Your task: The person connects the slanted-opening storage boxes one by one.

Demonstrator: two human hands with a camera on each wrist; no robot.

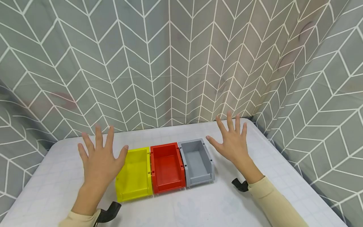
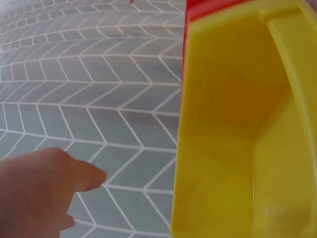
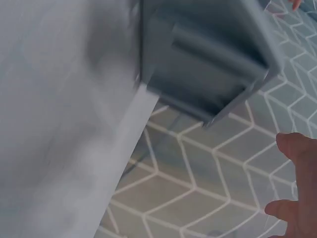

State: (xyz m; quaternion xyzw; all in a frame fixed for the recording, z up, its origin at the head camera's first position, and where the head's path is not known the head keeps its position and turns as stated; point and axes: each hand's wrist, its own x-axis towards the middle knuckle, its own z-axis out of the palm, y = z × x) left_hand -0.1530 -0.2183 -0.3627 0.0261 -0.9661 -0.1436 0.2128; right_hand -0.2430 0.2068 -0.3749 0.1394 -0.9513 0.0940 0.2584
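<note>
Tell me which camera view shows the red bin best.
The head view: the red bin shows whole and empty there, between the yellow bin and grey bin, touching both. The left wrist view catches only a red sliver above the yellow bin. The right wrist view shows none of it.

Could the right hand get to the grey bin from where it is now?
Probably yes. The right hand hovers open just beside the grey bin, which sits at the right end of the row, and nothing lies between them on the table.
</note>
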